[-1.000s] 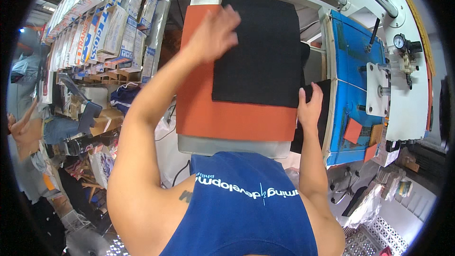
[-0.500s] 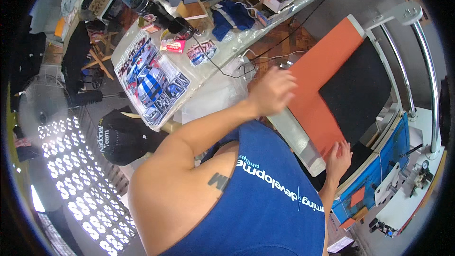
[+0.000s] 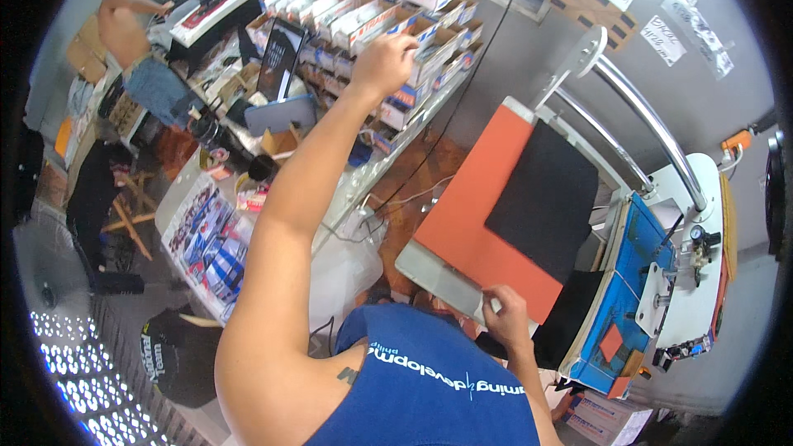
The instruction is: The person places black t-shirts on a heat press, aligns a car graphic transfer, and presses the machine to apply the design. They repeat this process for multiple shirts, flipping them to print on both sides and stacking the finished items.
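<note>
My left hand is stretched out far in front, over the stacked open cardboard boxes. Its fingers are curled in, and whatever they may hold is too small to tell. Close to my body, my right hand is at the grey front edge of a press bed, fingers bent inward; the fingertips are partly hidden. An orange sheet covers the bed. Flat on top of it lies a piece of black cloth, reaching over its right side.
Chrome bars rise behind the bed. A blue-topped board and a pressure gauge are at right. Left, a table carries a printed car sheet. A co-worker is at far left. A cable crosses the middle.
My left hand has moved from beside the orange sheet up and away toward the boxes. My right hand has shifted from the sheet to the grey edge. The view has swung upward and right.
</note>
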A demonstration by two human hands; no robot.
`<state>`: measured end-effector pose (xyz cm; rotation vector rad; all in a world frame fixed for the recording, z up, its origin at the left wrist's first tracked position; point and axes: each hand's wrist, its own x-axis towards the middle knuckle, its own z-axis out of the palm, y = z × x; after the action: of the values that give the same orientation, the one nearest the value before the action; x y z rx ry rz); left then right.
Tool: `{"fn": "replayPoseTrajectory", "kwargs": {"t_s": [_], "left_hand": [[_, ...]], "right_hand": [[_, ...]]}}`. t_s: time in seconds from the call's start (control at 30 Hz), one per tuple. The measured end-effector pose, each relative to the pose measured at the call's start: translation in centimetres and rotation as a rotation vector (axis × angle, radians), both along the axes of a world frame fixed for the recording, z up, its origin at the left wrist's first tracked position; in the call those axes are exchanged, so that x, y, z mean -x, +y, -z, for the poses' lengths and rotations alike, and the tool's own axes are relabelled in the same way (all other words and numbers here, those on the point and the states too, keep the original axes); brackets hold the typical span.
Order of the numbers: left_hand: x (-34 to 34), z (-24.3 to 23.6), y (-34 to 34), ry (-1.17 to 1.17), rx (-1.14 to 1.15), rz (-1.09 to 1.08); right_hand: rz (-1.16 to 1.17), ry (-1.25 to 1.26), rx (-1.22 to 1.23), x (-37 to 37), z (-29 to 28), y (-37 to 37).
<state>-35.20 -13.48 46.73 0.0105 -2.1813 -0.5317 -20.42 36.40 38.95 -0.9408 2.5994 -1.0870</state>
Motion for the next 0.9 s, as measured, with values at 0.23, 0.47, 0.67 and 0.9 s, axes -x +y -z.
{"fn": "replayPoseTrajectory", "kwargs": {"t_s": [0.23, 0.47, 0.67, 0.9], "left_hand": [[15.6, -1.8, 2.2, -1.012, 0.008, -0.202], [17.9, 0.4, -1.9, -1.025, 0.109, -0.288], [15.9, -1.1, -4.2, -1.082, 0.128, -0.164], [13.2, -1.1, -5.9, -0.630, -0.346, -0.107]], "right_hand": [[0.187, 0.001, 0.049, -2.4, 1.2, 3.3], [0.434, 0.003, 0.055, -2.6, 1.4, 6.4], [0.313, 0.051, 0.070, -0.5, 0.1, 5.1], [0.246, 0.026, 0.076, 0.3, -0.6, 3.5]]}}
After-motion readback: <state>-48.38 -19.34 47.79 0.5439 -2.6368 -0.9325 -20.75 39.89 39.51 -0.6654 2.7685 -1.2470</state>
